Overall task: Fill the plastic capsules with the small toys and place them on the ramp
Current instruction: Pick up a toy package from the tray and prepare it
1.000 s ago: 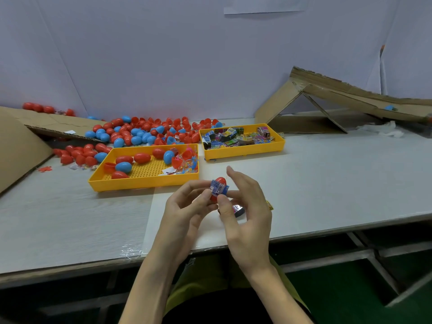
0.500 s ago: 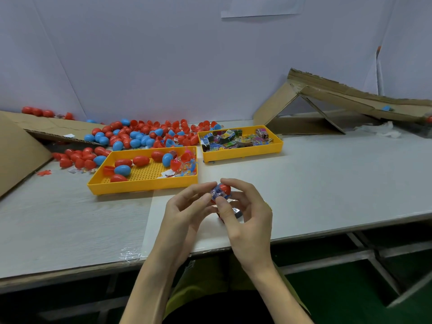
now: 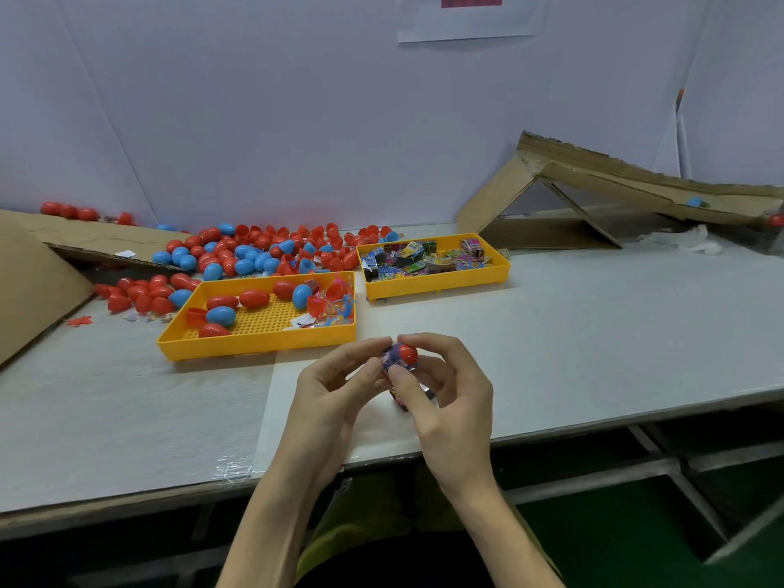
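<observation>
- Fingers (image 3: 370, 369) of the left hand (image 3: 335, 388) are curled, thumb and forefinger pinching a blue-purple toy packet (image 3: 391, 359) where it sticks out of a red capsule (image 3: 407, 353).
- On the other side, the right hand (image 3: 449, 401) grips the red capsule between its curled forefinger and thumb. The capsule is held in the air just above the near part of the bench (image 3: 594, 333), between the two hands.
- Tucked under the right hand's lower fingers is another small wrapped piece (image 3: 401, 398); I cannot tell what it is.
- Just beyond the hands lies the left yellow tray (image 3: 254, 348), with a perforated floor. It holds several closed red and blue capsules (image 3: 254, 298), an open red half, and a heap of loose bright toys in clear wrap (image 3: 335, 309) in its right corner.
- To its right, close by but not touching it, the right yellow tray (image 3: 437, 286) is filled with small printed toy packets (image 3: 424, 258).
- Behind both trays a big loose pile of capsules (image 3: 263, 252), red and blue, spreads over the bench up to the wall and onto a cardboard sheet (image 3: 85, 244) at the far left.
- At the far right stands the cardboard ramp (image 3: 615, 188), sloping down to the right. One blue capsule (image 3: 695, 202) lies on it, and a red one (image 3: 776, 220) shows at its low end.
</observation>
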